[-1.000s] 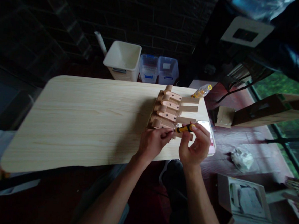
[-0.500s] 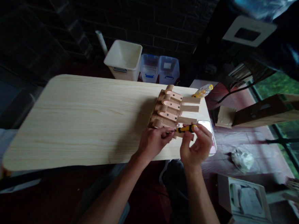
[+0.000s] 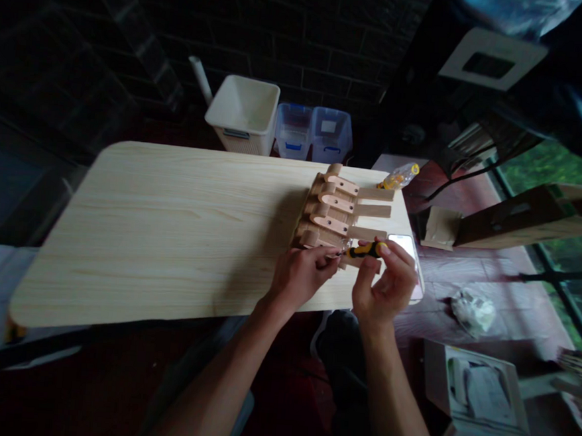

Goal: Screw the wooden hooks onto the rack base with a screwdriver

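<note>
Working at a pale pine worktop (image 3: 145,234) set before a dark brick wall (image 3: 283,41), a person bends over a small wooden build. Beyond the worktop's far edge stand a white waste bin (image 3: 242,113) and two clear plastic storage boxes (image 3: 293,132) side by side. Near the worktop's front edge, the left hand (image 3: 299,280) curls inward, its fingertips (image 3: 337,255) pinched at the nearest link of a jointed wooden assembly (image 3: 332,207); the shot does not settle whether they also grip the tool's thin shaft. The assembly lies toward the worktop's right end, close to the far edge, its four slotted links side by side and flat strips pointing right. A black-and-yellow screwdriver (image 3: 366,250) meets that nearest link, its handle pinched between thumb and fingertips of the right hand (image 3: 384,286), the other fingers loosely curled. Under that hand, a smartphone (image 3: 402,247) lies at the worktop's right edge, with a plastic bottle (image 3: 398,177) just past the assembly at the far right corner. On the floor to the right sit a cardboard piece (image 3: 438,227), a crumpled plastic bag (image 3: 472,311) and an open carton (image 3: 475,393).
</note>
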The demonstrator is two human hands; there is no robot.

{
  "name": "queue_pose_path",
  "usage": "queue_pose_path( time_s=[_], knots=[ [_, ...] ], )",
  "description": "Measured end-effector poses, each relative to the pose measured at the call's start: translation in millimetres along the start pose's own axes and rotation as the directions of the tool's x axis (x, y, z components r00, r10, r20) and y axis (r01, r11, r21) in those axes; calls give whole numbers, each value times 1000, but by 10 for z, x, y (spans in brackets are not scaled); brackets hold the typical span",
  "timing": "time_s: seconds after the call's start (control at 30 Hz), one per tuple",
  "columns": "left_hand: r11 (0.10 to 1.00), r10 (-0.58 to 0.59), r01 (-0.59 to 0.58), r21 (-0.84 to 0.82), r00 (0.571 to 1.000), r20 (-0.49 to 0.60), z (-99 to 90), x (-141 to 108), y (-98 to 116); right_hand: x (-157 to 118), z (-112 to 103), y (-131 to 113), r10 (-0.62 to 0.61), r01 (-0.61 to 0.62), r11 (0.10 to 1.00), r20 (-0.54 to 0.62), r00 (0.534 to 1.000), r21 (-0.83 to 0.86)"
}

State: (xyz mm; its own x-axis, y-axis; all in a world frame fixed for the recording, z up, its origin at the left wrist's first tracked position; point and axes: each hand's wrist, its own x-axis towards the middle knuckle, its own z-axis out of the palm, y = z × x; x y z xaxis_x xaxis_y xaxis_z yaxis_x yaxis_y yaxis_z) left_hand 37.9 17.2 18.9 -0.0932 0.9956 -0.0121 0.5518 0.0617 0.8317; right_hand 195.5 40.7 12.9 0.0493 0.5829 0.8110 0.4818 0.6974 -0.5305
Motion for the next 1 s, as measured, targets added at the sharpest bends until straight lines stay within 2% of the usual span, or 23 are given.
queue_pose_path(
  time_s=[0.2, 0.53, 0.83, 1.0],
  knots=[
    [999, 12, -12, -39, 1000, 0, 3, -3, 9, 10, -15, -2, -15, 15, 999, -6, 1000, -51],
    [1000, 4, -4, 0, 1000, 4, 4, 7, 5, 7, 24, -42, -15, 12, 998, 41, 999, 61],
    [1000, 13, -13, -10, 1000, 9, 7, 11, -4, -21, 29, -28, -19, 19, 999, 4, 1000, -30],
    [999, -23, 23, 30, 999, -23, 37, 1, 23, -9, 47, -28, -1, 0, 998, 19, 1000, 58]
  ],
)
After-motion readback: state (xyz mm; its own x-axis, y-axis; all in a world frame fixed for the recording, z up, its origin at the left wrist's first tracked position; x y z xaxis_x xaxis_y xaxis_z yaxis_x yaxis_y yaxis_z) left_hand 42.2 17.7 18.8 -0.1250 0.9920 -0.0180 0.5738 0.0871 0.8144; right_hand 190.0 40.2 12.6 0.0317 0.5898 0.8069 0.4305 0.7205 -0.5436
